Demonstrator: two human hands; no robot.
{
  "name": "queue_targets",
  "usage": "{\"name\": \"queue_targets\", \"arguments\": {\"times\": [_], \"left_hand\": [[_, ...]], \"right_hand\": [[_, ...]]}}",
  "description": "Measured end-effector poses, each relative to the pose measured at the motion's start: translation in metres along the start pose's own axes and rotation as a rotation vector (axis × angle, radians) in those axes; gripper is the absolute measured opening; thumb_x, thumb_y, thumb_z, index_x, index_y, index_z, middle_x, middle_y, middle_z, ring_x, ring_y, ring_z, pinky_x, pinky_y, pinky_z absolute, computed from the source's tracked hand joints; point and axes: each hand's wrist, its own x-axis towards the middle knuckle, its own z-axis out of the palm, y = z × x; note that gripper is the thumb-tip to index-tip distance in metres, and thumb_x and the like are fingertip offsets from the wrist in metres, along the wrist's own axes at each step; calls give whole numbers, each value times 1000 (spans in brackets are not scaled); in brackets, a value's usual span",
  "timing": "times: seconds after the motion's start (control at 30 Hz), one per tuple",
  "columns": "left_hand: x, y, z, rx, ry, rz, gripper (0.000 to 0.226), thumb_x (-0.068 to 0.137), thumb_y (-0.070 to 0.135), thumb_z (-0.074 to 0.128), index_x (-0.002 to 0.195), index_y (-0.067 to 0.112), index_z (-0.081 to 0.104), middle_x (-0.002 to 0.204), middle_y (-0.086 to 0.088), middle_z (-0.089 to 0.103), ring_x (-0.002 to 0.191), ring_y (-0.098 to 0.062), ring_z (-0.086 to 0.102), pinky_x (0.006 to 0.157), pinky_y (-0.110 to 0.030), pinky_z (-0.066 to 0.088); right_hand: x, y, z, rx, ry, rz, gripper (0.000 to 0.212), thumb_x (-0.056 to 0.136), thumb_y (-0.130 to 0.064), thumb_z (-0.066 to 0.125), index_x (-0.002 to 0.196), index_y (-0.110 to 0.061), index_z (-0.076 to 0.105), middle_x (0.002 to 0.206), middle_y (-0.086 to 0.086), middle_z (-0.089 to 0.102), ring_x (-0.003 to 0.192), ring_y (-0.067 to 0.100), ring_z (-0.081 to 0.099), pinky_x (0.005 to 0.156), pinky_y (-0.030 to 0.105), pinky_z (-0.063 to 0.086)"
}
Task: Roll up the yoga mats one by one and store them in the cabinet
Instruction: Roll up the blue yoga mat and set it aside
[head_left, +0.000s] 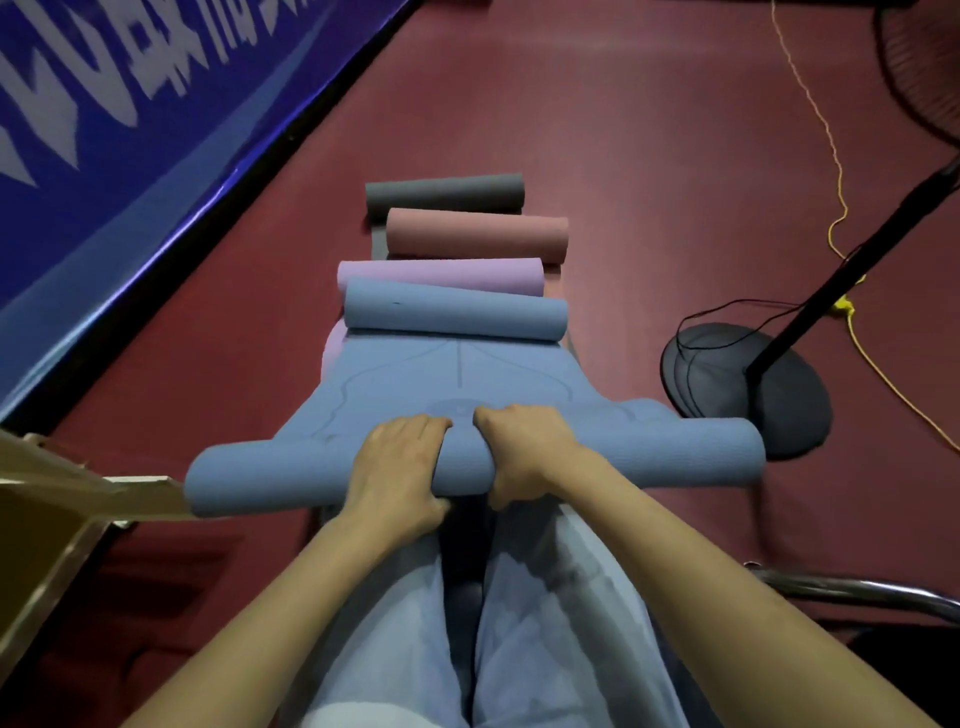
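Dark red floor (597, 130), and the blue mat's (415, 379) near end is rolled: left hand (397, 467) and right hand (524, 452) side by side, both clamped over the roll's middle.

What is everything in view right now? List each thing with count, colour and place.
Blue yoga mat: one, rolled at both ends, flat in the middle, on the floor ahead.
Lilac yoga mat roll: one, behind the blue.
Dusty-pink yoga mat roll: one, further back.
Grey yoga mat roll: one, farthest.
Black fan stand: one, right.
Yellow cord: one, right floor.
Blue banner: one, left.
Wooden cabinet: one, brown, near left.
Left hand: grips near roll.
Right hand: grips near roll.
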Motion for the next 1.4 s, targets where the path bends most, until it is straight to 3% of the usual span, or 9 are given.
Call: {"name": "queue_targets", "arguments": {"times": [0.1,0.2,0.4,0.53,0.63,0.8,1.0,1.2,1.4], "left_hand": [[-4,-2,6,36,77,-8,100,34,48,95,123,13,65,112,-3,70,107,-30,68,94,-40,52],[2,-7,9,98,16,13,110,19,56,97,116,13,67,102,-1,70,93,-26,70,81,-38,55],[27,-5,0,183,-241,12,102,53,74,83,135,26,47,126,7,61,116,-19,59,96,-35,36],[40,-6,-8,166,-292,1,93,51,75,83,124,27,51,118,6,66,107,-21,64,94,-37,41],[42,-8,-13,202,-313,14,78,57,64,84,116,26,51,110,6,67,98,-23,66,90,-37,43],[28,6,-17,269,-263,33,52,68,48,74,107,22,51,102,2,69,92,-25,66,86,-36,40],[1,21,-39,294,-360,149,55,65,56,73,98,22,44,94,0,69,85,-28,65,74,-34,40],[-24,37,-46,322,-421,164,55,66,57,72,95,22,42,98,-3,69,88,-29,67,71,-33,40],[-7,36,-47,258,-571,136,58,60,60,80,91,22,50,90,0,65,79,-26,59,65,-32,39]], "right_hand": [[10,4,-5,15,-47,-7,73,55,-47,87,114,-22,51,104,2,66,92,27,65,67,34,43],[16,5,-3,34,-77,2,73,53,-47,86,113,-24,52,104,1,66,92,26,64,69,34,46],[21,8,1,69,-102,62,71,56,-50,86,114,-25,52,108,-2,65,95,23,62,73,34,45],[17,2,8,-36,32,42,70,64,-42,85,119,-20,47,113,2,56,102,27,57,80,38,41],[10,-2,19,-89,142,8,65,69,-39,80,119,-19,43,111,3,57,98,29,60,76,41,38],[-4,-5,15,-60,175,4,56,67,-33,79,101,-20,37,101,2,61,89,28,63,69,35,34],[-39,-10,11,-23,34,-6,66,58,-43,82,105,-22,42,99,0,65,87,29,66,64,34,41],[-65,-20,11,11,-120,-28,69,62,-37,84,101,-22,30,104,2,62,92,30,65,67,34,44],[-73,-31,25,-70,-13,-11,53,75,-22,72,118,-17,40,118,5,53,109,29,55,86,37,37]]}}
